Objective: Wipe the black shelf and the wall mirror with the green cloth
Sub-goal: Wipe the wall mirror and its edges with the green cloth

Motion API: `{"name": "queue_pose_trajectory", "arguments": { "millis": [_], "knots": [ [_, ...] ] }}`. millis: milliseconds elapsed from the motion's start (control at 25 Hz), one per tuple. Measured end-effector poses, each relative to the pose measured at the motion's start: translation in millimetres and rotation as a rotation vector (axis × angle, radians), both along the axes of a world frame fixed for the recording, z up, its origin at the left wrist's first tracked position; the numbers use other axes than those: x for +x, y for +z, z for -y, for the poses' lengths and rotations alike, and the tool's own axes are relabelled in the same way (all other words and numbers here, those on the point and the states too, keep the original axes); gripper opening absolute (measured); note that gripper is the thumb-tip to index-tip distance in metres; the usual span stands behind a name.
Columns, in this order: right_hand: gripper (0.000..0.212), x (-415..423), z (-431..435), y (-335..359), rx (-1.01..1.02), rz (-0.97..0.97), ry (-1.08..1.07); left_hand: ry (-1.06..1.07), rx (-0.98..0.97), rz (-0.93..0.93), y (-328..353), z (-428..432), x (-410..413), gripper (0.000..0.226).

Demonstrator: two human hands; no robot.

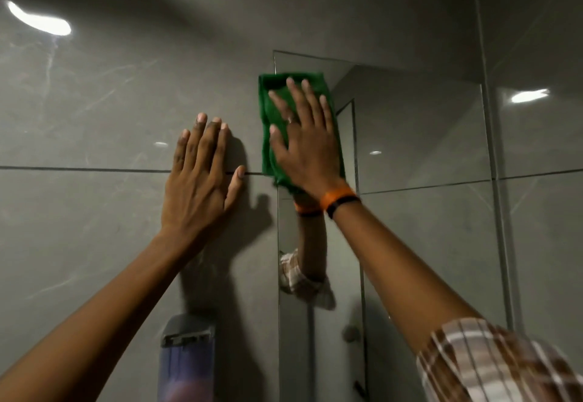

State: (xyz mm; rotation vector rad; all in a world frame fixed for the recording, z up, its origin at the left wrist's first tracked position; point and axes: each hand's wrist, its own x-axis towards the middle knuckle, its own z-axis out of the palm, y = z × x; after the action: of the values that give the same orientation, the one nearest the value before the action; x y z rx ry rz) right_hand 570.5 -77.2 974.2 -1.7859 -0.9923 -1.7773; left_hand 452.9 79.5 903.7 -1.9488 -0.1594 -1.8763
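A checked sleeve (492, 367) covers the right forearm, with an orange band (339, 197) at the wrist. The right hand (307, 146) lies flat, fingers spread, pressing the cloth (268, 117) against the mirror (419, 136) near its upper left corner. Left of the cloth, the left hand (197, 180) rests open and empty on the tile wall (94, 212).
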Motion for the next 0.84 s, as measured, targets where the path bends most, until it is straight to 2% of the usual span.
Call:
{"name": "queue_pose_trajectory", "arguments": {
  "millis": [160,440,600,720,840],
  "knots": [
    [0.058,37.6,41.9,65.4,0.097,-0.061,-0.022,-0.011,-0.008,0.004,1.1,-3.9,-2.0,0.074],
    [0.053,151.0,169.5,87.7,0.367,-0.246,-0.015,-0.011,-0.008,-0.006,0.3,-3.0,1.1,0.076],
    [0.053,188.0,215.8,72.0,0.467,-0.308,-0.019,-0.012,0.034,0.038,0.3,-3.5,3.7,0.074],
    [0.056,207.9,240.5,40.5,0.406,-0.347,-0.085,-0.014,0.048,0.045,-0.4,-3.7,3.7,0.073],
    [0.06,215.5,254.7,-18.2,0.382,-0.323,-0.038,-0.008,0.045,0.024,0.1,-3.5,5.6,0.074]
  ]
}}
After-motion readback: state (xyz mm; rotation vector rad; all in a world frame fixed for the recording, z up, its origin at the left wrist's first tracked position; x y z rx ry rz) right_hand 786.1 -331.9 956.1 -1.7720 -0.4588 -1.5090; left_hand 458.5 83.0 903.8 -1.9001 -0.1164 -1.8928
